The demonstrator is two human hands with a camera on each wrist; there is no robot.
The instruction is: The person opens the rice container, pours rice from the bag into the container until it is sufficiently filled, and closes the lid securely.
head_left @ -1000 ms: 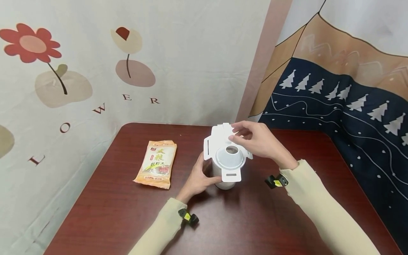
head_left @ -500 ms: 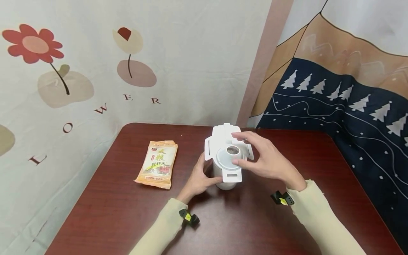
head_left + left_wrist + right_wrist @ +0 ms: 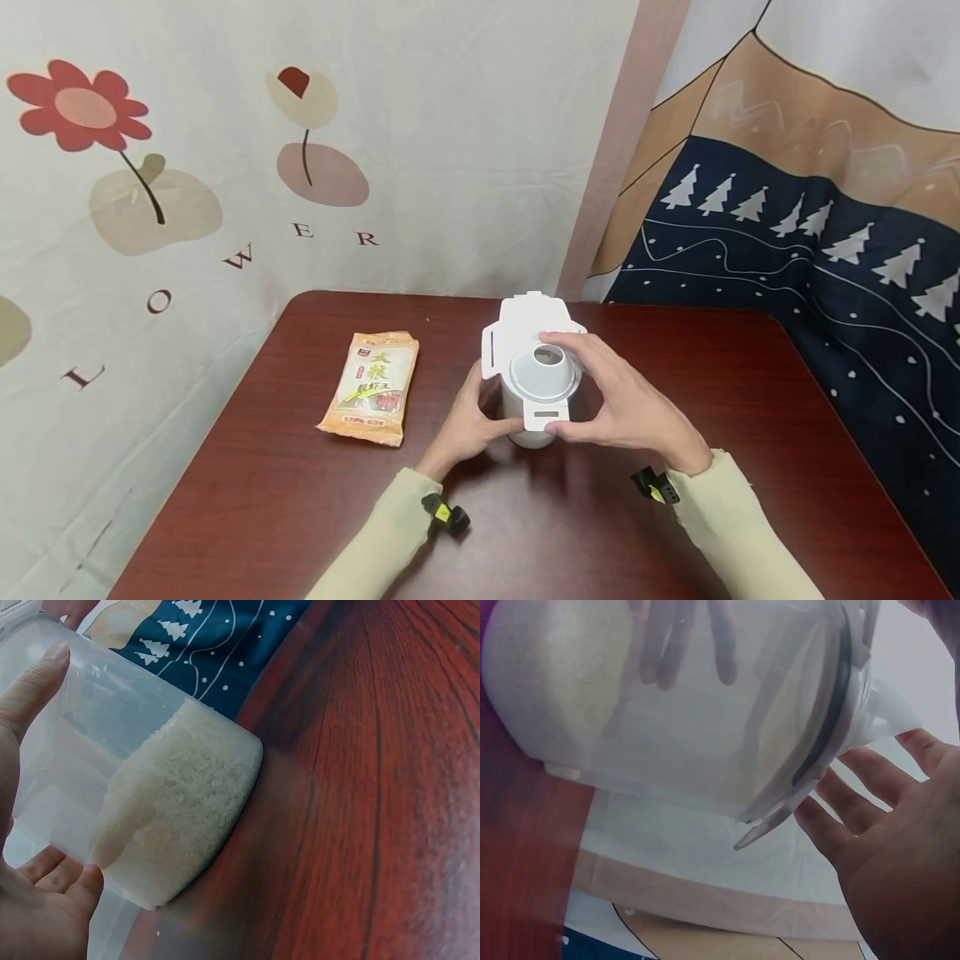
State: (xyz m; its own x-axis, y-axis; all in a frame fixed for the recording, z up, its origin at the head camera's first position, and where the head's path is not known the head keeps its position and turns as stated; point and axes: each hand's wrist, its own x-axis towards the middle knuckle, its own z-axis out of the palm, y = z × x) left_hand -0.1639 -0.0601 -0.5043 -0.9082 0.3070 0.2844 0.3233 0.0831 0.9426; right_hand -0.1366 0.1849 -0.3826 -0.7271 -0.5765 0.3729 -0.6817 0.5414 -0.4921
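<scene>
A clear rice container [image 3: 105,682] stands upright on the table, with white rice [image 3: 184,776] filling its lower part. On top is a white lid [image 3: 534,315] with a round raised spout [image 3: 540,385] and slotted side flaps that stick outward. My left hand [image 3: 467,423] grips the container's side, thumb at the front and fingers round the left. My right hand [image 3: 637,407] holds the lid's right side, its thumb at the front flap [image 3: 545,414] and index finger behind the spout. In the right wrist view, right-hand fingertips touch the lid's edge.
An orange and white packet [image 3: 369,389] with printed characters lies flat to the left of the container. The dark red wooden table [image 3: 570,542] ends just behind the container. Printed curtains [image 3: 465,150] hang along the back and right.
My right hand has come from the rear of the lid toward the front and down, and now holds its right side. The left hand and the container have stayed in place.
</scene>
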